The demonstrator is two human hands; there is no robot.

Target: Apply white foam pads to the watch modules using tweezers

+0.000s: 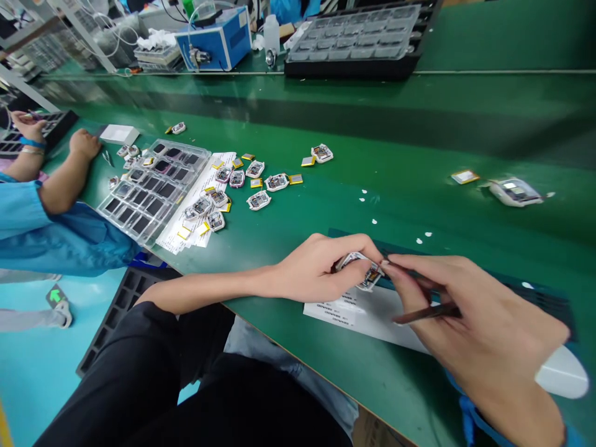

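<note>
My left hand [321, 267] is closed around a small white watch housing [371, 277] with a circuit board inside, held just above the bench and partly hidden by my fingers. My right hand [470, 316] meets it at the right edge, thumb and index fingertip pinched together there; anything tiny between those tips is too small to make out. Tucked in the same hand is a dark metal tool, seemingly tweezers [426, 314], its tip pointing left. Beneath both hands lies a white label sheet [372, 313] with printed rows, on a dark mat [542, 298].
Several watch housings with yellow batteries [277, 181] lie at centre-left, some on printed paper [174, 239]. Another housing [516, 191] sits at right. A clear compartment tray [149, 186] stands near a co-worker's arms [60, 174]. Behind are a blue box [228, 40] and stacked trays [354, 37].
</note>
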